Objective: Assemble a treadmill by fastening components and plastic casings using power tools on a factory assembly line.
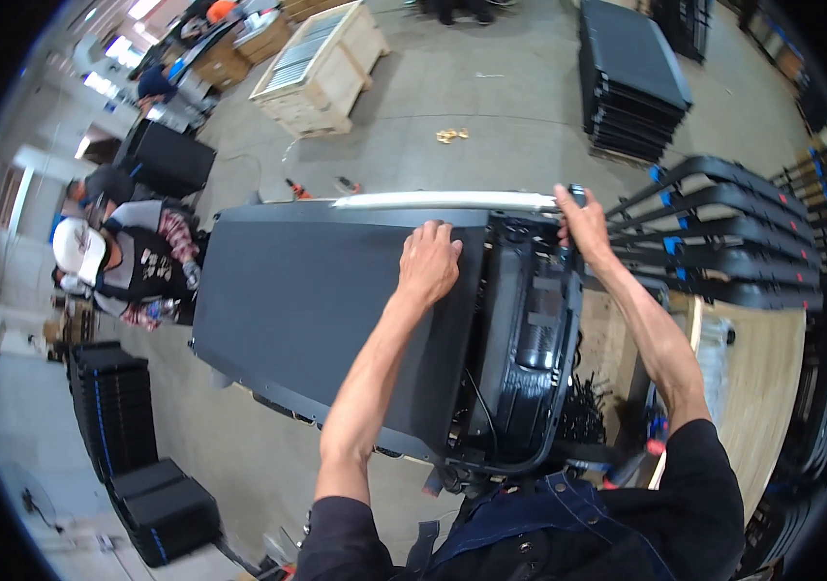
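Observation:
A large dark grey flat panel [307, 300] lies across a black moulded frame [530, 339] in front of me. My left hand [430, 259] rests palm down on the panel near its right edge, fingers spread. My right hand [583, 221] grips the far right corner of the frame, beside the end of a silver rail [443, 200] that runs along the far edge. Cables and black inner parts [491, 407] show between the panel's edge and the frame.
Another person in a white cap [79, 250] stands at the panel's left end. Stacks of black panels [631, 82] stand far right and lower left [118, 412]. A wooden crate [321, 68] sits far off. Black arms with blue clips [723, 228] lie to the right.

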Motion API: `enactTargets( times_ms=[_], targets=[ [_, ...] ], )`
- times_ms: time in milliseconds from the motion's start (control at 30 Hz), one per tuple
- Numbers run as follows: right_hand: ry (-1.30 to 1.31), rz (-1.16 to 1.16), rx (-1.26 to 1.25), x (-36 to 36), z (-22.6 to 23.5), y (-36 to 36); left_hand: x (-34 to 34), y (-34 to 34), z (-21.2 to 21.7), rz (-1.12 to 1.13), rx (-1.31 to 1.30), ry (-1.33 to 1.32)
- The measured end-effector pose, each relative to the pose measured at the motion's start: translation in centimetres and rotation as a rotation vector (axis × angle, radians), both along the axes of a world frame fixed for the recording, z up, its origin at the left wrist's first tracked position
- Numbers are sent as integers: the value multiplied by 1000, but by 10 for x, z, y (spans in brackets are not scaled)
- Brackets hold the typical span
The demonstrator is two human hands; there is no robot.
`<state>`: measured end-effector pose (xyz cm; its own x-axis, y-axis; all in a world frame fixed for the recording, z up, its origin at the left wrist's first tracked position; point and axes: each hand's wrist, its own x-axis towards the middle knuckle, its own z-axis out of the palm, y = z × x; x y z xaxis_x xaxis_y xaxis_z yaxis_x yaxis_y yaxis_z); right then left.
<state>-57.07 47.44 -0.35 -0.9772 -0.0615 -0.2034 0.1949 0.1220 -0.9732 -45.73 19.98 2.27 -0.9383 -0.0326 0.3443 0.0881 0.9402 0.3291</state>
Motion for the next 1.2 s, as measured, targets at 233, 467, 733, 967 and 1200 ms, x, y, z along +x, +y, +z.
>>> enactTargets(
  times_ms=[233, 467, 733, 967, 1200],
  targets=[
    [-55, 114, 46, -76, -11, -22, -44, -53, 15, -298, -143, -345],
    [-70, 469, 110, -78, 17, -112, -32, -31, 20, -12, -313, 52],
    [176, 1150, 555, -74, 47, -190, 132, 5, 69, 418, 142, 83],
    [382, 1157, 616, -45, 40, -185, 354, 48, 22, 882, 757, -476],
    [315, 885, 568, -44, 6, -151, 358, 67, 0, 1008, 1151, -230]
  ],
)
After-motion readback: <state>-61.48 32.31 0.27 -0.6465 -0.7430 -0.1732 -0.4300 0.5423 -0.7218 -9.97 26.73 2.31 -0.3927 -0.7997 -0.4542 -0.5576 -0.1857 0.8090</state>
